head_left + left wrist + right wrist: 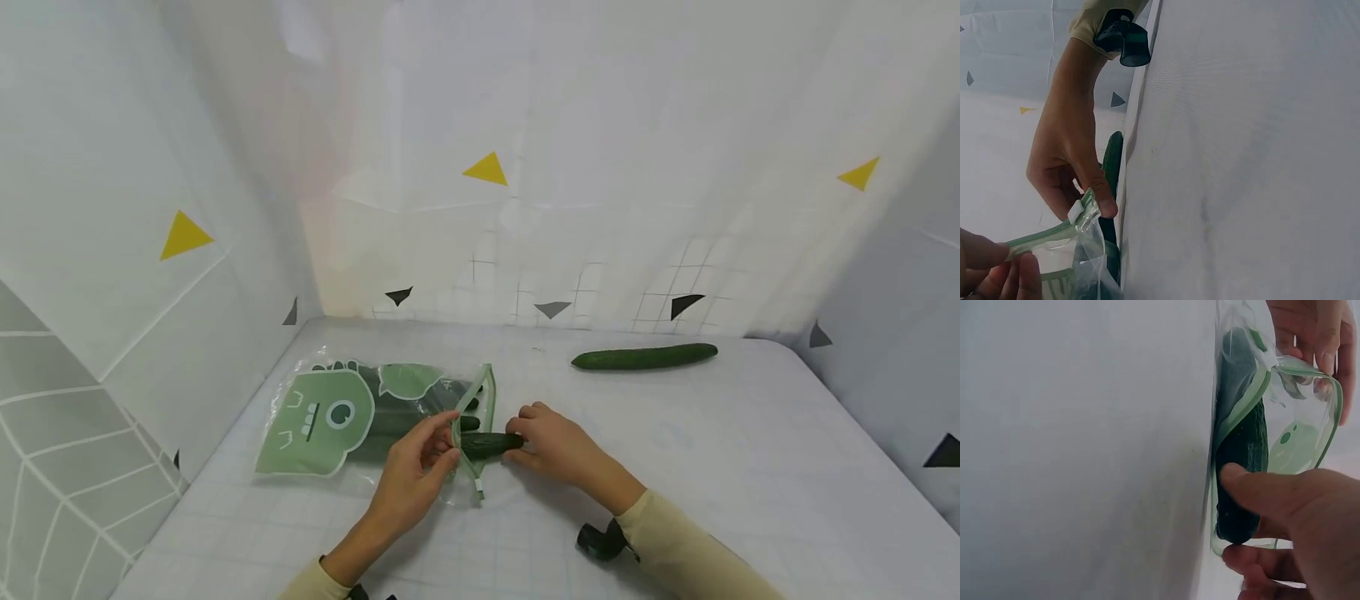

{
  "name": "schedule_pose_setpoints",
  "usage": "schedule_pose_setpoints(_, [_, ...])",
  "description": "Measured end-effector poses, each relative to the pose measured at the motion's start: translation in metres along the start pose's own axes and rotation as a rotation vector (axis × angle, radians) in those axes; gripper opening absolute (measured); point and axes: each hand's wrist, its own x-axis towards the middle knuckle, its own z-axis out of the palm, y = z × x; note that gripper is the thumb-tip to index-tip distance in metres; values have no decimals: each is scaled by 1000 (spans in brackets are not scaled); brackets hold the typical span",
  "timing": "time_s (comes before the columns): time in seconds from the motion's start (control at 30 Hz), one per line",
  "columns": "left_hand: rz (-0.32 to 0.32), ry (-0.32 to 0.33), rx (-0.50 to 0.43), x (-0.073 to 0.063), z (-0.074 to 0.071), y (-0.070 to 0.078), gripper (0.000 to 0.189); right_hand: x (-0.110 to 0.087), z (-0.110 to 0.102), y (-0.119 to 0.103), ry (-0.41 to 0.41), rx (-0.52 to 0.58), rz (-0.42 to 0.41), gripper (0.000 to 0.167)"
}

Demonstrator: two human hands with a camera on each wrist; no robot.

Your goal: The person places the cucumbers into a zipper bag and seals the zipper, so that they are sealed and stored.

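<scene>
A clear zip bag [318, 425] with a green cartoon print lies on its side, its green-edged mouth facing right. Several cucumbers show through the plastic. One cucumber [491, 446] lies partly inside, with its near end sticking out of the mouth. My left hand [411, 477] pinches the bag's rim between thumb and fingers, as the left wrist view also shows. On the protruding end, my right hand [1310, 512] holds the cucumber, thumb on its side and fingers beneath or behind it. The cucumber's far part shows blurred through the plastic in the right wrist view.
Another cucumber [645, 357] lies alone toward the back right of the white-covered table [675, 467]. Pale walls with yellow and dark triangles enclose the left, back and right sides. A black device [600, 542] is strapped at the right wrist.
</scene>
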Motion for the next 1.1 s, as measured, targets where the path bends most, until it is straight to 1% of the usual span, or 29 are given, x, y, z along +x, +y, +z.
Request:
schedule_pose_setpoints(0.07, [-2, 0, 2, 0, 0, 0, 48, 2, 1, 0, -17, -25, -15, 22])
schedule_pose_setpoints(0.13, [-7, -6, -1, 1, 0, 0, 48, 3, 2, 1, -21, -22, -37, 18])
schedule_pose_setpoints(0.27, [-20, -30, -8, 2, 0, -1, 49, 6, 6, 1, 42, 29, -100, 10])
schedule_pose_setpoints(0.37, [-20, -38, -12, 2, -1, -1, 49, 13, 10, -3, 94, 85, -113, 10])
schedule_pose_setpoints(0.47, [-19, -46, -21, 2, -2, -1, 49, 21, 15, -9, 129, 142, -83, 12])
schedule_pose_setpoints(0.6, [-34, -59, -50, 2, -1, -1, 48, 27, 22, -18, 147, 230, -12, 9])
schedule_pose_setpoints(0.67, [-44, -62, -63, 1, -1, 0, 48, 29, 25, -21, 161, 266, 11, 8])
schedule_pose_setpoints(0.87, [-59, -54, -58, 2, -2, 1, 48, 31, 27, -26, 224, 308, 52, 16])
schedule_pose_setpoints(1.1, [-70, -58, -73, 2, -2, 1, 48, 32, 29, -26, 245, 392, 97, 12])
